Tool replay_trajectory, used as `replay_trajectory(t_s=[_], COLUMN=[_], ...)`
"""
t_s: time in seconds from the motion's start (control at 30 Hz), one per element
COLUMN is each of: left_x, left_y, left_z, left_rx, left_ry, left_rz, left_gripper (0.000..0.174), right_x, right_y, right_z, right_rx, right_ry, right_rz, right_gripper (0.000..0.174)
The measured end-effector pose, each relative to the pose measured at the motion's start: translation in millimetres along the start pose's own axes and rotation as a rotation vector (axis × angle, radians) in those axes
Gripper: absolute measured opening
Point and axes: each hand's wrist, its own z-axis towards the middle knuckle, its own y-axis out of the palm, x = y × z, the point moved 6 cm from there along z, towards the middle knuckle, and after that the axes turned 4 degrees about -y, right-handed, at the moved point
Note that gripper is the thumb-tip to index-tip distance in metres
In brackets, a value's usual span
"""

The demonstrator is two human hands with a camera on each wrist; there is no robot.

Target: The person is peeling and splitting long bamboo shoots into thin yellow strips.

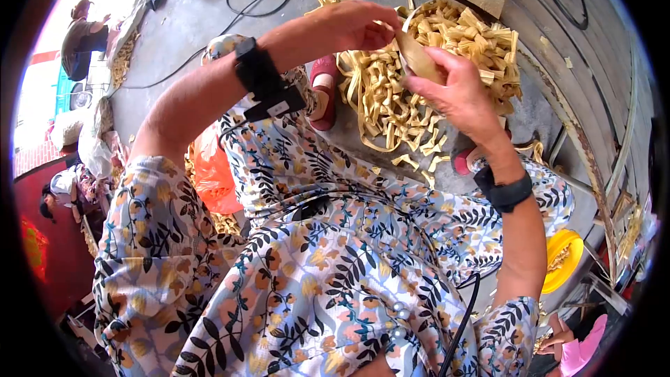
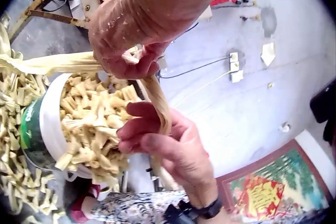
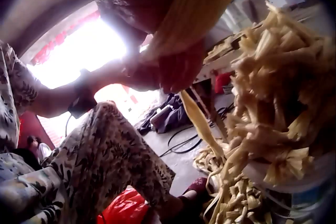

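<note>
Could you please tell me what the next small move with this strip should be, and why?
I would probably loop the strip over itself between the left hand and right hand: both grip it, that stretch looks unknotted, and the bucket holds short pieces that look knotted.

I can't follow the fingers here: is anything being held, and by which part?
Yes, a pale yellow strip. The left hand grips it partway along, a length trailing beyond; the right hand holds another stretch close by.
</note>
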Motion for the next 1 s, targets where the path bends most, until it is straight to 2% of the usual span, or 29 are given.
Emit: replay_trajectory(t_s=[0.03, 0.07, 0.1, 0.13, 0.2, 0.23, 0.27, 0.33, 0.37, 0.43, 0.47, 0.5, 0.53, 0.57, 0.7, 0.73, 0.8, 0.87, 0.9, 1.0], left_x=[7, 11, 14, 10, 7, 7, 8, 6, 2, -1, -2, -7, -8, -10, -21, -25, -28, -28, -27, -30], left_y=[7, 10, -2, -6, -10, 7, 16, 43, 51, 60, 61, 59, 63, 65, 57, 63, 80, 81, 83, 89], left_z=[-12, -22, -22, -22, -24, -38, -48, -48, -41, -32, -30, -24, -26, -28, -28, -29, -31, -23, -22, -23], left_rx=[0.028, 0.057, 0.066, 0.046, 0.008, -0.045, 0.148, 0.113, 0.138, 0.045, 0.019, 0.010, 0.004, -0.006, -0.021, -0.032, -0.065, -0.030, -0.005, 0.002], left_ry=[0.008, 0.013, 0.141, 0.133, 0.118, 0.101, 0.018, 0.392, 0.392, 0.706, 0.824, 0.633, 0.584, 0.536, 0.380, 0.359, 0.655, 0.705, 0.727, 0.691], left_rz=[-0.064, -0.130, -0.109, -0.043, 0.094, 0.339, 0.875, 1.489, 1.459, 1.360, 1.325, 1.193, 1.291, 1.298, 1.361, 1.366, 1.391, 1.302, 1.255, 1.342], left_gripper=[0.010, 0.011, 0.014, 0.015, 0.017, 0.021, 0.031, 0.032, 0.032, 0.029, 0.029, 0.021, 0.019, 0.018, 0.018, 0.019, 0.017, 0.014, 0.013, 0.010], right_x=[0, -3, -8, -10, -7, -7, -6, -2, 0, 4, 2, 0, -2, -5, 5, 6, 15, 7, 3, 8], right_y=[4, 5, 6, 7, 1, -3, -6, -3, -2, 6, 4, 0, -4, -10, -13, -11, -5, 3, 3, 11], right_z=[2, 0, -4, -6, -9, -12, -15, -18, -18, -16, -17, -18, -20, -26, -47, -48, -40, -35, -35, -34], right_rx=[0.010, 0.028, 0.047, 0.066, 0.078, 0.054, 0.032, 0.006, -0.027, -0.037, -0.008, 0.010, 0.031, 0.141, 0.151, 0.190, 0.166, 0.162, 0.161, 0.070], right_ry=[-0.085, -0.028, 0.030, 0.090, 0.089, 0.101, 0.119, 0.130, 0.111, 0.104, 0.021, -0.024, -0.070, -0.190, -0.136, -0.176, -0.213, -0.266, -0.292, -0.224], right_rz=[-0.053, 0.104, 0.260, 0.415, 0.435, 0.402, 0.371, 0.271, 0.203, 0.147, 0.057, -0.041, -0.142, -0.304, -0.431, -0.449, -0.605, -0.628, -0.747, -0.934], right_gripper=[0.029, 0.028, 0.027, 0.026, 0.023, 0.023, 0.022, 0.017, 0.015, 0.013, 0.014, 0.015, 0.016, 0.018, 0.013, 0.011, 0.016, 0.010, 0.009, 0.004])
